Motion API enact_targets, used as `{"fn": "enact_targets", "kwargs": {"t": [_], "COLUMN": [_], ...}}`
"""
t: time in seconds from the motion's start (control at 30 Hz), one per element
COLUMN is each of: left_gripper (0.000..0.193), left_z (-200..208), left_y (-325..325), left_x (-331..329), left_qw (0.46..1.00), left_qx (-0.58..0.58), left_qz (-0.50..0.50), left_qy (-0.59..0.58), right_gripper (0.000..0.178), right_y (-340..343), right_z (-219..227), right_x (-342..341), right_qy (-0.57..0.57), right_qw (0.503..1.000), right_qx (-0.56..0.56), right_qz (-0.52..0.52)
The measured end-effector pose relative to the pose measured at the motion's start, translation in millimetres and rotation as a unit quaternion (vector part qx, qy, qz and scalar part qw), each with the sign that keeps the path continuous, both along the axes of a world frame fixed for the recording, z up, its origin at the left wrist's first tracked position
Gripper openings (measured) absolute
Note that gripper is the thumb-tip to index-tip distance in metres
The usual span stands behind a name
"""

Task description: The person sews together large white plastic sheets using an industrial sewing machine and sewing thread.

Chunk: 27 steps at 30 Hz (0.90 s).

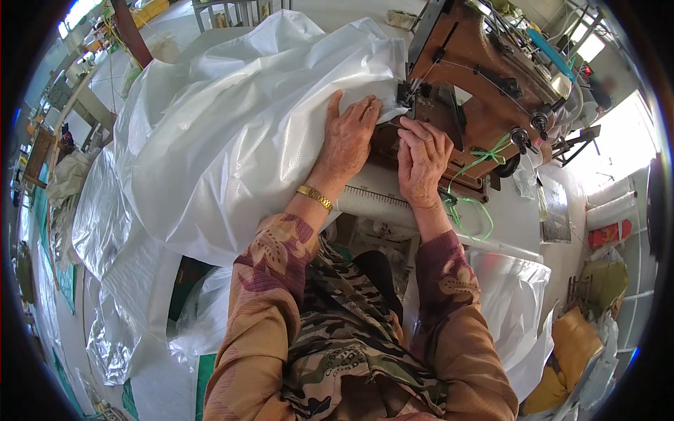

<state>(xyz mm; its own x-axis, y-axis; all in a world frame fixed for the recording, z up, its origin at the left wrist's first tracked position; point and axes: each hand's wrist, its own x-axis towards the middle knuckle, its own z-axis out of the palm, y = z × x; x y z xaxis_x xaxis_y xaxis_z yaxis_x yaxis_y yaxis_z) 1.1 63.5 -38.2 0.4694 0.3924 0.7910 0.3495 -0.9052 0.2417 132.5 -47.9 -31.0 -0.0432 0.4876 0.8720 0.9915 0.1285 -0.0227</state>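
A large sheet of shiny white woven plastic (232,133) lies in loose folds over the left and middle of the work table. Its right edge reaches under the needle area (411,95) of a brown sewing machine (484,77). My left hand (347,137) rests on the sheet just left of the needle area, fingers stretched and thumb apart. Close to the sheet's right corner, my right hand (425,158) has its fingers curled in toward the thumb. Whatever is between those fingertips is hidden. A gold watch band (314,197) circles my left wrist.
Green string (484,151) hangs from the machine's front. A measuring scale (379,196) runs along the table near my wrists. More white plastic (512,302) hangs at the lower right, beside a yellow-brown bundle (572,344). Silvery plastic (105,203) drapes down at left.
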Motion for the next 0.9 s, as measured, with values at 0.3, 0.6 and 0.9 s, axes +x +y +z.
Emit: {"fn": "enact_targets", "kwargs": {"t": [0.3, 0.6, 0.9], "left_gripper": [0.040, 0.053, 0.046], "left_z": [1, 5, 4], "left_y": [1, -1, 2], "left_x": [-2, -3, -4], "left_qw": [1.000, 1.000, 0.998], "left_qx": [0.005, 0.004, 0.011], "left_qz": [-0.001, -0.003, -0.052], "left_qy": [-0.009, -0.006, -0.039], "right_gripper": [0.025, 0.026, 0.051], "right_y": [1, 0, 1], "right_z": [3, 2, 3], "right_x": [-2, -2, -10], "right_qy": [-0.022, -0.007, -0.007], "right_qw": [1.000, 1.000, 0.998], "right_qx": [0.006, 0.002, -0.046], "right_qz": [-0.007, -0.016, -0.043]}}
